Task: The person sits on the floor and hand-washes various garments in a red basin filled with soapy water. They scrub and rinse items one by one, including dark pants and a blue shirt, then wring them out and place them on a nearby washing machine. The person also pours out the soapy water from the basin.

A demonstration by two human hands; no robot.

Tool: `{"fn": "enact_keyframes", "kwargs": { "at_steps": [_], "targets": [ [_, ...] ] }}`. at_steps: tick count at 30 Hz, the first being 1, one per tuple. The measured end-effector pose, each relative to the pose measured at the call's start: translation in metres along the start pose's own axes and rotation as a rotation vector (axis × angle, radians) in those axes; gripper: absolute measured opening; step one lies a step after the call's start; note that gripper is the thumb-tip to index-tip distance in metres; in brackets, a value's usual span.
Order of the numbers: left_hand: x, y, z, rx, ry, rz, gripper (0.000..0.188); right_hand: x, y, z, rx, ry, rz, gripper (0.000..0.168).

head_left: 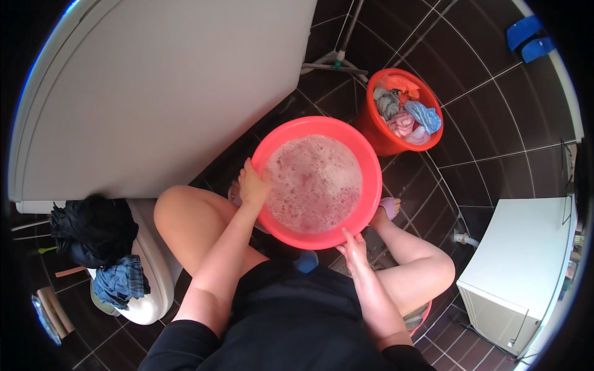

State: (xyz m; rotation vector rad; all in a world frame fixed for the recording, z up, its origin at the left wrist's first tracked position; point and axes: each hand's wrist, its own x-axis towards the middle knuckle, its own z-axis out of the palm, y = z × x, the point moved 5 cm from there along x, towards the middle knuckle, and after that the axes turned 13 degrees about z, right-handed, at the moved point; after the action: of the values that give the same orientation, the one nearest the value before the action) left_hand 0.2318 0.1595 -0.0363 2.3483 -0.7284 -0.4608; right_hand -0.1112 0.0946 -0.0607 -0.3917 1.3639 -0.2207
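A round red plastic basin [372, 185] full of foamy, sudsy water [315, 183] is between my knees. My left hand [255, 183] grips its left rim, thumb over the edge. At the lower right rim my right hand [353, 250] holds on, with its thumb on top and the other fingers underneath. Just beyond the basin, up and to the right, stands a red bucket [383, 139] heaped with twisted clothes [403, 111] in orange, grey, pink and light blue. Whether the basin touches the floor is hidden.
A white bathtub panel [162, 92] rises at upper left. Dark garments [93, 232] and blue denim [120, 280] lie on a white toilet [155, 297]. At right is a white cabinet [515, 250]. A squeegee [338, 67] leans in the far corner. Dark tiles [417, 195] cover floor and wall.
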Motion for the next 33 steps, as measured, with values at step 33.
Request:
{"fn": "enact_keyframes", "kwargs": {
  "at_steps": [33],
  "targets": [
    [-0.046,-0.115,0.104,-0.794,-0.023,-0.687,0.033,-0.014,-0.22,0.188,-1.172,0.079,-0.799,0.028]
  ]
}}
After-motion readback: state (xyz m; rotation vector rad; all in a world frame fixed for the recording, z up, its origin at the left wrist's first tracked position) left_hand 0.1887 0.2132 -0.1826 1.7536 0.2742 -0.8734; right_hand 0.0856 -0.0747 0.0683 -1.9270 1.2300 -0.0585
